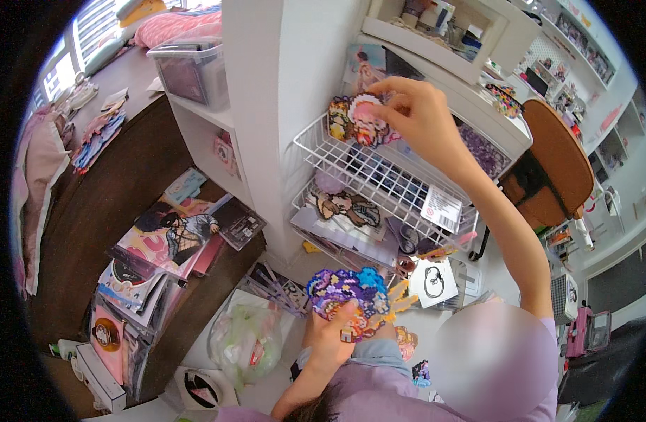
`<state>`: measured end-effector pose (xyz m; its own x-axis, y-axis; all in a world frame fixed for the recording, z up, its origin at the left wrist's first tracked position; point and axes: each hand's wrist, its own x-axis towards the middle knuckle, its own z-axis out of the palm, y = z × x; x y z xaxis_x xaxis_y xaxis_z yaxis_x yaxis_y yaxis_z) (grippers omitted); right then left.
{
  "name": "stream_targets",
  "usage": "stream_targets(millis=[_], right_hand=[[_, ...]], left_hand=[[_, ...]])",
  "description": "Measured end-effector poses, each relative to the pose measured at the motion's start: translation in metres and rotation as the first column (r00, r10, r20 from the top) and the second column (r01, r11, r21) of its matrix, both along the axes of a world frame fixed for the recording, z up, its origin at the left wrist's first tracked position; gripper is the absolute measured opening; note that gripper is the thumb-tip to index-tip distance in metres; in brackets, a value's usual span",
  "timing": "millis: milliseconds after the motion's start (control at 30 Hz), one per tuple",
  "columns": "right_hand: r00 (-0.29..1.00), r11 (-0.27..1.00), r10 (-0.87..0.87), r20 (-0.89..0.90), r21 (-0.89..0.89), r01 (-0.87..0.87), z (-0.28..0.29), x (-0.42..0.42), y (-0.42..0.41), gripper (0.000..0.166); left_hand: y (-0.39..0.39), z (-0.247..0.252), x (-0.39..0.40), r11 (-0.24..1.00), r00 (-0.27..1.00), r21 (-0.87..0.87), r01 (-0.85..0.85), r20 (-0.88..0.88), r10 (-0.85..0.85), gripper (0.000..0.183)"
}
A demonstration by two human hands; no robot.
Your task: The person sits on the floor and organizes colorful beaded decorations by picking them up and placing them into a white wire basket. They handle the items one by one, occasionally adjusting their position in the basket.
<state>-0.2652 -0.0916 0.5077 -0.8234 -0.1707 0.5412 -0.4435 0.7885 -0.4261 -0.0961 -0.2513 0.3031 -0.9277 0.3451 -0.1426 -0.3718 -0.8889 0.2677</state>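
My left hand [331,337] holds a stack of fuse-bead figures [354,300] in purple, blue and orange, low in front of my lap. Up at the white wire basket [323,153], my right hand [407,105] has its fingers on a pink, white and red bead figure [367,118] at the basket's far end. Beside that figure stands a brown and yellow one [338,118]. On the tier below lies a brown bead figure [349,208] on papers. Two more bead figures, one orange-pink [406,343] and one dark purple [421,373], lie on the floor.
Left of a white pillar [257,105], a dark brown surface [64,232] bears stacked magazines and prints [170,232]. A filled plastic bag [246,343] rests on the floor. Behind the basket are white drawers [439,68], and a brown chair [557,153] stands to their right.
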Motion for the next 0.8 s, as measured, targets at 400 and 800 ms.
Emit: stream_targets(millis=[400,800], right_hand=[[0.997,0.973,-0.04,-0.068,0.223,0.055,-0.04,-0.055,-0.023,0.02],[0.997,0.968,-0.039,-0.063,0.246,0.053,-0.05,-0.06,-0.014,0.023]], left_hand=[[-0.008,-0.003,-0.017,1.0,1.0,0.014,-0.022,0.02,0.021,0.035],[-0.009,-0.012,-0.019,1.0,0.998,-0.018,0.008,-0.064,-0.01,0.035]])
